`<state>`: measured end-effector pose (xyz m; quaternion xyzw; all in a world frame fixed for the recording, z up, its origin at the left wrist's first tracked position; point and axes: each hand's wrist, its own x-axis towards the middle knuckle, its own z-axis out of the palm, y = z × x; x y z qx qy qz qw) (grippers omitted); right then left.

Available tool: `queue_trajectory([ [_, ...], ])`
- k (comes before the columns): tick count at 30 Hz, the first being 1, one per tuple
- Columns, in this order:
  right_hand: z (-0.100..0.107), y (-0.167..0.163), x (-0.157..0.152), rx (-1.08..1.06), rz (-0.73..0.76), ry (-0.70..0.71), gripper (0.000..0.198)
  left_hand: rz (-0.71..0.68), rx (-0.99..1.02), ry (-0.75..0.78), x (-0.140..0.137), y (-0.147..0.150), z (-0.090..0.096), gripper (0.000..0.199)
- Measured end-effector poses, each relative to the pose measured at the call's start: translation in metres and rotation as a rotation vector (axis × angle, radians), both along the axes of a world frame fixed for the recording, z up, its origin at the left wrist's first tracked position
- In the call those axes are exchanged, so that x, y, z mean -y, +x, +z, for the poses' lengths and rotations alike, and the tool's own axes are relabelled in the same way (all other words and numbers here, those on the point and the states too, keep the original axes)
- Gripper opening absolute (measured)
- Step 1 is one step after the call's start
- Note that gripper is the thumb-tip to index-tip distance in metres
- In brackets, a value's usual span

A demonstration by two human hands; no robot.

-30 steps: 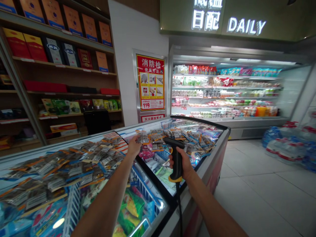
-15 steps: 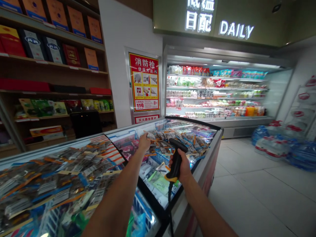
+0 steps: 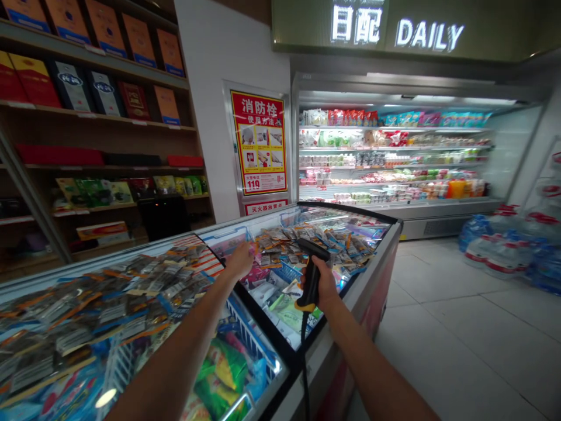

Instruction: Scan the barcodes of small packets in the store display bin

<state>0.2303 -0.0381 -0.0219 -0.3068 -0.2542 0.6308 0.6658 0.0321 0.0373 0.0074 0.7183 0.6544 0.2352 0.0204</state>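
Note:
My right hand (image 3: 325, 283) is wrapped around the grip of a black and yellow barcode scanner (image 3: 312, 278), its cable hanging down. The scanner's head is over the glass lid of a chest freezer (image 3: 380, 251). My left hand (image 3: 241, 261) reaches out over the lid near the dark dividing frame. Its fingers are blurred, so whether they hold a packet does not show. To the right of it, a pile of small flat packets (image 3: 284, 241) lies on the glass. A larger spread of similar packets (image 3: 118, 304) covers the left lid.
Blue baskets (image 3: 252, 333) and bagged goods (image 3: 225, 365) show through the glass. Shelves with boxes (image 3: 105, 93) stand at the left, a red and yellow poster (image 3: 259, 143) hangs on the wall, and a lit display fridge (image 3: 394, 152) is behind. Bottled water packs (image 3: 499, 248) stand on the floor.
My left hand has moved left, away from the right-hand pile toward the dividing frame. My right hand still holds the scanner in about the same place. The view has shifted slightly.

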Motion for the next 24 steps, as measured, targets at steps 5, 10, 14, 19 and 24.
queue_trajectory([
  [5,0.003,-0.005,0.006,-0.042,0.049,0.005,0.021,-0.093,-0.092,-0.09,0.064,-0.056,-0.002,0.048],
  [10,0.006,-0.01,0.01,-0.022,0.067,0.002,0.019,-0.062,-0.2,-0.183,0.105,-0.076,-0.02,0.042],
  [14,0.005,-0.011,0.009,-0.004,0.074,0.016,0.02,-0.01,-0.272,-0.091,0.097,-0.066,-0.035,0.038],
  [19,0.003,-0.01,0.009,0.016,0.085,0.014,0.022,-0.065,-0.272,0.036,0.078,-0.052,-0.029,0.042],
  [24,0.004,-0.009,0.011,0.003,0.102,0.009,0.022,0.145,-0.381,-0.074,0.095,-0.051,-0.013,0.055],
])
